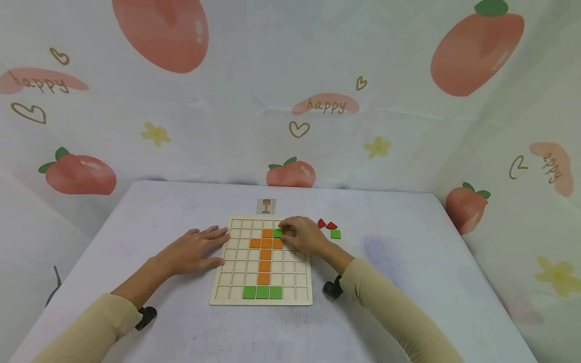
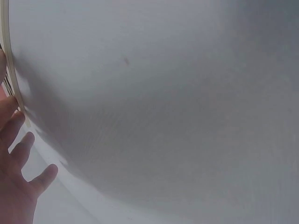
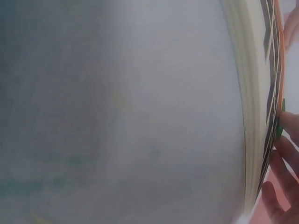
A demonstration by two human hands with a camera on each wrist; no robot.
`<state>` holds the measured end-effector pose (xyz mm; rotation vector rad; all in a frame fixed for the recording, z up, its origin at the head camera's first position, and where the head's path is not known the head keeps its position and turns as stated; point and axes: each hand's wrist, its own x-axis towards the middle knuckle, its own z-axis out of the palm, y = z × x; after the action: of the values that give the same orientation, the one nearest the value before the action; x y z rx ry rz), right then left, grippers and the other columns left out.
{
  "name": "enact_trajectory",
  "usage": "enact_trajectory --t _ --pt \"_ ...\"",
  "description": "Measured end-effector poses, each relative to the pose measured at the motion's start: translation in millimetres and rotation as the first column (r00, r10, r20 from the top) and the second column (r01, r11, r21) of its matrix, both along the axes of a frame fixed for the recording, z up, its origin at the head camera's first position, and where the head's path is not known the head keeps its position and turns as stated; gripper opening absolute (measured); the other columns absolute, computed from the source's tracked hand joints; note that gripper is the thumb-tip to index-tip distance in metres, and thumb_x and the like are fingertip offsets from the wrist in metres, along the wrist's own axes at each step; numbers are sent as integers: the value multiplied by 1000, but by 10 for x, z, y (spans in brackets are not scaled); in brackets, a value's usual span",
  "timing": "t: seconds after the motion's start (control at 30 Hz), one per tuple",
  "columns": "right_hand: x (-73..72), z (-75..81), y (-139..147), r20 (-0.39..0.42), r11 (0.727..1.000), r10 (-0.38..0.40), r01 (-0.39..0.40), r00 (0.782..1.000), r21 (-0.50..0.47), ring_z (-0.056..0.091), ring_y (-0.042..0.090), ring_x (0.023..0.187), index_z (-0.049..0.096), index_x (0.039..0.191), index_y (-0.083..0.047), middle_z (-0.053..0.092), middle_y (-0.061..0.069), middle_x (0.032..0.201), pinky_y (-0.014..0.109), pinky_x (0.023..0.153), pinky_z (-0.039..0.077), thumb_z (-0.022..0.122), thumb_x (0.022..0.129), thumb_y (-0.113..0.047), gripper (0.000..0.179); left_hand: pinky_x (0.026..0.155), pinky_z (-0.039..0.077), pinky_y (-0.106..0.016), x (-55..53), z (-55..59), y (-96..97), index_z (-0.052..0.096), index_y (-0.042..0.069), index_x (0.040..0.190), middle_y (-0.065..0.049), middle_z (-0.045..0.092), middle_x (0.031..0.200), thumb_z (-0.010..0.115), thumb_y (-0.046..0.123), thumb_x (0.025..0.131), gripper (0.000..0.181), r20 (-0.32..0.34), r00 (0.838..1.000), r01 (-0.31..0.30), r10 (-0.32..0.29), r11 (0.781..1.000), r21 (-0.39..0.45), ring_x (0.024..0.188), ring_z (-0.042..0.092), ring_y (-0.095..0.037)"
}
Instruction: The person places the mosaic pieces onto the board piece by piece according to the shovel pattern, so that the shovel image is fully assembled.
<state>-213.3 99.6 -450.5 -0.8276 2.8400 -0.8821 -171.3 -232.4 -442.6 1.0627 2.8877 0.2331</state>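
A wooden grid board [image 1: 289,280] lies flat on the table. Orange square tiles [image 1: 265,254] form a cross shape on it, and three green tiles [image 1: 263,292] fill part of its nearest row. My right hand [image 1: 305,236] pinches a green square tile [image 1: 278,233] between thumb and fingertip, close over the cell right of the top orange tile; the right wrist view shows this green tile [image 3: 280,128] edge-on at the fingers. On the other side, my left hand [image 1: 192,250] touches the board's left edge with spread, fairly straight fingers.
Two red rounded wedge pieces [image 1: 332,226] and a loose green square [image 1: 336,234] lie right of the board's far corner. Behind the board is a small pattern card [image 1: 266,206]. A fruit-print cloth [image 1: 236,126] hangs past the white table's [image 1: 386,312] far edge.
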Motion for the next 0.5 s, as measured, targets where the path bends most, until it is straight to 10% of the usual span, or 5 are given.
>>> enact_trajectory --t 0.5 --pt "21 74 173 -22 999 15 -15 1000 -32 66 17 102 71 118 -5 73 3 112 36 94 52 74 90 -15 30 99 41 -62 -5 -1 -12 51 5 145 -13 47 151 59 53 95 70 7 1000 3 -3 1000 7 137 44 -40"
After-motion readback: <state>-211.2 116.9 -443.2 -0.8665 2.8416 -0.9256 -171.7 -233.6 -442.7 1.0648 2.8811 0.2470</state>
